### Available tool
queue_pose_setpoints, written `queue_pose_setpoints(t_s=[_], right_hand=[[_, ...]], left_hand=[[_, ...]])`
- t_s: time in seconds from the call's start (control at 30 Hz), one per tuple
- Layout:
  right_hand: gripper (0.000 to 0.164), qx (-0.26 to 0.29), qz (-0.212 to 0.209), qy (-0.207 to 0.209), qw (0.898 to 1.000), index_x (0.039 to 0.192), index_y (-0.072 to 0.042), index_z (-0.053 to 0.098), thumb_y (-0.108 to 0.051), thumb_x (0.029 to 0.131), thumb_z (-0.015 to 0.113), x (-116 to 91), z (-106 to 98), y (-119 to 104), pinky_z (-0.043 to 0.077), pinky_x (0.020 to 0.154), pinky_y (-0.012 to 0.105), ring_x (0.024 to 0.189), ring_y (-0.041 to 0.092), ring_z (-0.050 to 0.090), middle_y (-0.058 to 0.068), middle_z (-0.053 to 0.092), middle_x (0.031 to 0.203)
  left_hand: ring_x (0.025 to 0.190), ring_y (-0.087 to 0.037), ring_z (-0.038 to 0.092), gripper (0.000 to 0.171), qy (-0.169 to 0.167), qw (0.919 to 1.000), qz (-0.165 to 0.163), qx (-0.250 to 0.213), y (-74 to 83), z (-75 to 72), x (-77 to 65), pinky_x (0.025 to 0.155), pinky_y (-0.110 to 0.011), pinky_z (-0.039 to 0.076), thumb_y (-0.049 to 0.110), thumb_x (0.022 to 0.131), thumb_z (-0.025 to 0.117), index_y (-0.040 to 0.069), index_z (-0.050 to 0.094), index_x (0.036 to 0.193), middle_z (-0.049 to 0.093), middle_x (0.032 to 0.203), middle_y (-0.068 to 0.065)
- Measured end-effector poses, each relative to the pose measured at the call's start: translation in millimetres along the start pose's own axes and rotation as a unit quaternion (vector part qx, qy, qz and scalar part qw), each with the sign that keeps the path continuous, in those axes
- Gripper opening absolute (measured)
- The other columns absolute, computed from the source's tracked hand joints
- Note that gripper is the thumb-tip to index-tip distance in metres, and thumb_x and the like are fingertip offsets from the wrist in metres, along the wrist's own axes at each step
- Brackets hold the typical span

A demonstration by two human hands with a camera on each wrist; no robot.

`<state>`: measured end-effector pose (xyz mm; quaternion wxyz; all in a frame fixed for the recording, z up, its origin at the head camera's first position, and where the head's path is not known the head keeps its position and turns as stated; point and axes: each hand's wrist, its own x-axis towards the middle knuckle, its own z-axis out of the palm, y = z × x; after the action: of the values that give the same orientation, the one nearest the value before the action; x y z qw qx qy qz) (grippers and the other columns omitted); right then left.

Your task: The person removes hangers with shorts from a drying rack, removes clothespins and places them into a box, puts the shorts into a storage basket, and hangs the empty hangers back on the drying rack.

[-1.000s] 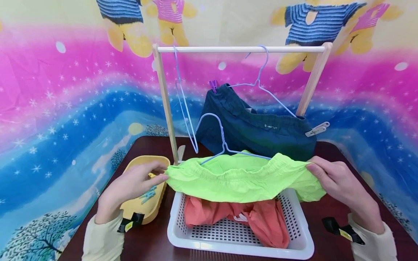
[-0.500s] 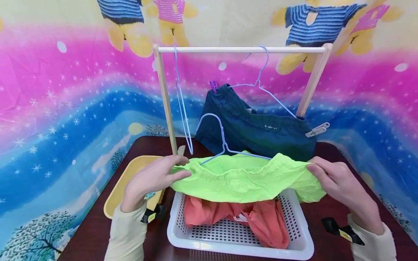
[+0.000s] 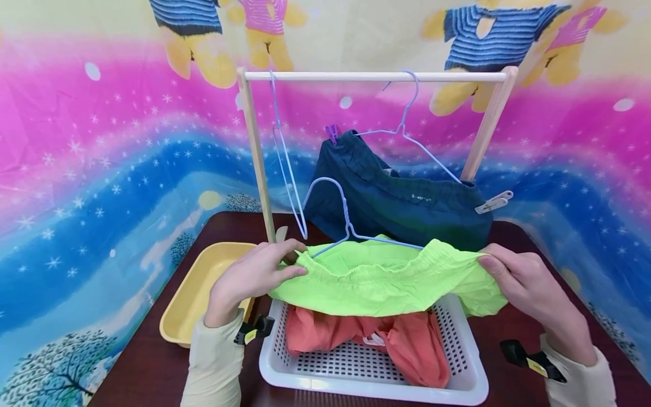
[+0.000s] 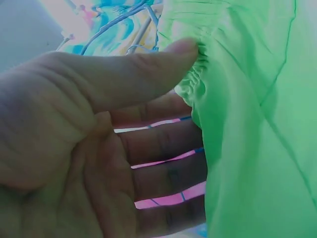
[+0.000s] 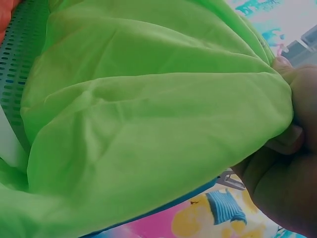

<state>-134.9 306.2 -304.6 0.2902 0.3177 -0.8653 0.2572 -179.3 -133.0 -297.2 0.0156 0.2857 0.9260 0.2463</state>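
Observation:
Lime-green shorts with a gathered elastic waistband stretch between my two hands above a white basket. A lilac wire hanger stands inside the waist opening, hook up; its lower part is hidden by the cloth. My left hand pinches the left end of the waistband. In the left wrist view the thumb lies on the gathered edge, and the fingers pass behind the cloth. My right hand grips the right corner between thumb and fingers, also seen in the right wrist view.
The white basket holds coral-red clothing. Behind stands a wooden rack bearing dark green shorts on a hanger, with a purple clothespin and a white one. An unloaded hanger hangs left. A yellow tray lies left.
My left hand has moved right from the shorts' far left corner, further onto the waistband. My forearm now covers the tray's clothespins. The unloaded hanger sways. My right hand stays put.

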Motion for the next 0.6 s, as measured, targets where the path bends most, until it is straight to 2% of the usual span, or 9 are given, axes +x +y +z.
queue_pose_setpoints(t_s=[0.23,0.43,0.6], right_hand=[[0.021,0.001,0.003,-0.001,1.000,0.089,-0.017,0.060,0.003,0.096,0.056,1,1,-2,0.034,0.051,0.013,0.055,-0.006,0.039,-0.017,0.040,0.065],[0.023,0.016,0.007,-0.005,1.000,0.089,-0.017,0.060,0.005,0.095,0.056,0,5,-3,0.034,0.050,0.013,0.054,-0.006,0.039,-0.016,0.039,0.063],[0.024,0.029,0.008,-0.007,1.000,0.089,-0.017,0.061,0.006,0.094,0.057,0,6,-2,0.035,0.050,0.013,0.055,-0.005,0.041,-0.014,0.041,0.063]], left_hand=[[0.073,-0.007,0.056,0.030,0.045,0.9981,0.042,0.008,5.3,4.8,4.0,0.068,-0.022,0.049,0.028,0.093,0.068,0.015,0.065,0.120,0.068,0.095,0.003],[0.076,-0.007,0.056,0.022,0.095,0.9914,0.089,0.013,10.8,10.9,7.8,0.071,-0.023,0.049,0.022,0.092,0.069,0.015,0.068,0.113,0.068,0.094,0.005],[0.080,-0.007,0.059,0.024,0.123,0.9856,0.116,0.000,15.9,15.4,9.4,0.075,-0.025,0.053,0.021,0.091,0.070,0.014,0.069,0.114,0.071,0.100,0.004]])
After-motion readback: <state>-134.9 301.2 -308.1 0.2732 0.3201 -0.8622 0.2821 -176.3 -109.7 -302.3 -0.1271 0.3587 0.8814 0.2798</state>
